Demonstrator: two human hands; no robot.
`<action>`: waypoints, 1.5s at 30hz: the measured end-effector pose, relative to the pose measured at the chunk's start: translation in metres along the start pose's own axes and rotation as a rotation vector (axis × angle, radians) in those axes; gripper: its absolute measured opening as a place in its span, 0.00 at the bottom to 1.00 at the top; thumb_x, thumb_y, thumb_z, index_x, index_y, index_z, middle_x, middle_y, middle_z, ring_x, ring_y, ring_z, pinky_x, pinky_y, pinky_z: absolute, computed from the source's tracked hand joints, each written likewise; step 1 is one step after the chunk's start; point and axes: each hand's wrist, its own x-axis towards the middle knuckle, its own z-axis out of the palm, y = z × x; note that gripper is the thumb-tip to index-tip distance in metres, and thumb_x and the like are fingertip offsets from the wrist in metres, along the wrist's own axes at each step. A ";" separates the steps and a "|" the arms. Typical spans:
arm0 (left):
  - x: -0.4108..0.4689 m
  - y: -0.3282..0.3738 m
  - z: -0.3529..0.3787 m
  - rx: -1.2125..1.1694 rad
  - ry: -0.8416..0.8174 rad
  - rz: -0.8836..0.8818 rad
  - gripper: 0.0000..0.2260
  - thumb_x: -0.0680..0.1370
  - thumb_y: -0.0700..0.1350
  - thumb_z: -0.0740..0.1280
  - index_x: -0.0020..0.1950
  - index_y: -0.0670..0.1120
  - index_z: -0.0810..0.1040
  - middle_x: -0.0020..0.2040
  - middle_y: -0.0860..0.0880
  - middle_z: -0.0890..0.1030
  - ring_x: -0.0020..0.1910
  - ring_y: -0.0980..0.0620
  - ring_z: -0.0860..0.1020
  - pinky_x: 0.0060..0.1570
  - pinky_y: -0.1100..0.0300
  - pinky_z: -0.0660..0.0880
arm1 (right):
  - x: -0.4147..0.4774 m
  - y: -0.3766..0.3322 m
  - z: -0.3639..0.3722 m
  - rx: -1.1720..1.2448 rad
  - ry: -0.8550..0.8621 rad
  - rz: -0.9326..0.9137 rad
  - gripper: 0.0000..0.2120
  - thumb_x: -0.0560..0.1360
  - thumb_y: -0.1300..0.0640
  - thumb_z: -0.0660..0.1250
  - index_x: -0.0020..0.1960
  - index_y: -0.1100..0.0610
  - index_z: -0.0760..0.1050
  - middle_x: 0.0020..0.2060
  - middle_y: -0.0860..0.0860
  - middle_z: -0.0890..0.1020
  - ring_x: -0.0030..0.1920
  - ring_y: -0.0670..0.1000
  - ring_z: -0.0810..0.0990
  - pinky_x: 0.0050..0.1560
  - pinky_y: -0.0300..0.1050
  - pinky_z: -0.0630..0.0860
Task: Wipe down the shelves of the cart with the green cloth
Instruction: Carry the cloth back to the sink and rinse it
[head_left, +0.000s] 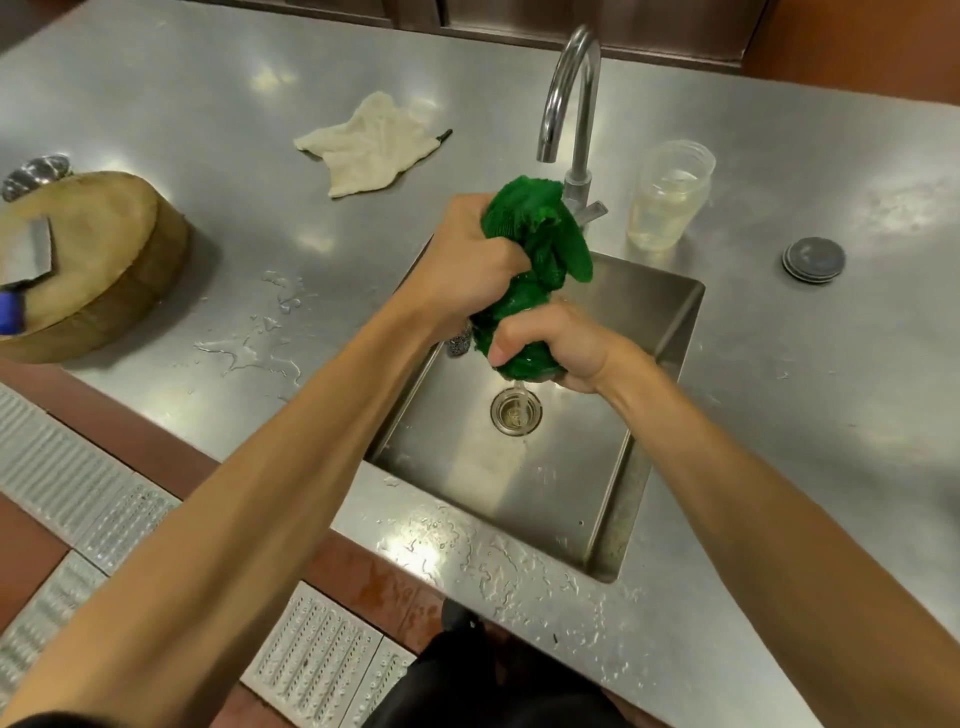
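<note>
**Steel worktop: cloth wrung over sink**

A wet stainless worktop (208, 104) fills the kitchen view, its sink (519, 493) toward the near edge. The green cloth (540, 234) is over the sink below the tap (571, 78). The left hand (467, 260) grips its top and the right hand (566, 345) its bottom, fingers (519, 332) clenched round it, likely so wrung water falls to the drain (516, 411). No cart shows.
</note>
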 end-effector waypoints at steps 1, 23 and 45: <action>0.000 -0.003 -0.002 -0.016 -0.007 -0.013 0.06 0.66 0.29 0.63 0.34 0.38 0.72 0.31 0.43 0.71 0.32 0.49 0.72 0.32 0.55 0.69 | 0.001 0.000 0.000 -0.031 -0.012 0.001 0.06 0.52 0.58 0.73 0.27 0.52 0.78 0.26 0.48 0.77 0.27 0.46 0.76 0.28 0.39 0.69; -0.035 -0.104 -0.052 -0.069 -0.002 -0.416 0.47 0.55 0.59 0.84 0.71 0.52 0.72 0.64 0.49 0.79 0.58 0.48 0.82 0.52 0.48 0.82 | -0.035 0.026 -0.031 -0.087 0.799 -0.011 0.23 0.66 0.26 0.67 0.48 0.42 0.83 0.48 0.44 0.86 0.51 0.46 0.85 0.55 0.48 0.80; -0.093 -0.043 0.027 0.846 -0.158 0.041 0.35 0.66 0.77 0.61 0.62 0.53 0.76 0.70 0.40 0.67 0.67 0.39 0.72 0.58 0.48 0.73 | -0.109 0.012 0.029 0.254 0.906 -0.093 0.23 0.69 0.51 0.77 0.60 0.60 0.78 0.53 0.56 0.85 0.54 0.55 0.84 0.55 0.55 0.81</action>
